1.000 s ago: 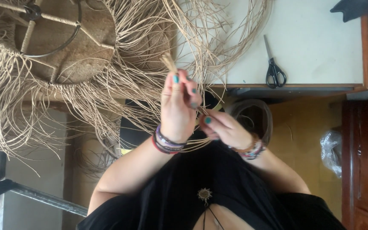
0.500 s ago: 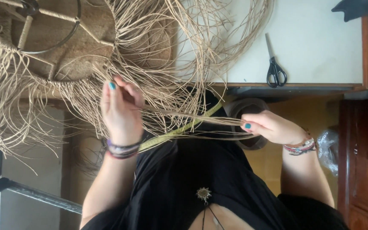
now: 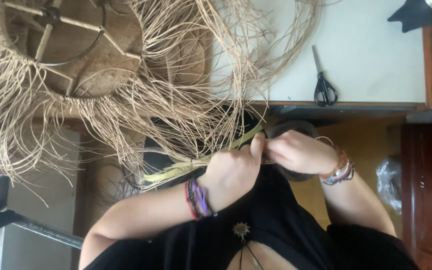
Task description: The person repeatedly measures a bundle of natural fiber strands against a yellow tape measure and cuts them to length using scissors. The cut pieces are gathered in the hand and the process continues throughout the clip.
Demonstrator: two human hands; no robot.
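My left hand (image 3: 233,172) is closed around a bundle of pale straw strands (image 3: 176,172) with a greenish stalk running through it, just in front of my black top. My right hand (image 3: 296,152) meets it from the right, and its fingertips pinch the same strands where the two hands touch. Both wrists carry several bead and cord bracelets. The strands lead up and left into the long fringe of a woven straw lampshade (image 3: 76,65) on a metal wire frame (image 3: 56,30), which lies at the upper left.
A white tabletop (image 3: 376,60) with a wooden edge fills the upper right, and black-handled scissors (image 3: 323,85) lie on it. Loose straw loops (image 3: 256,45) spread over its left part. A dark wooden cabinet (image 3: 431,195) and a clear plastic bag (image 3: 388,182) stand at the right. A metal bar (image 3: 36,230) crosses the lower left.
My hands were apart, the left up by the fringe and the right drawing strands out to the right. They have come together at the middle on the bundle.
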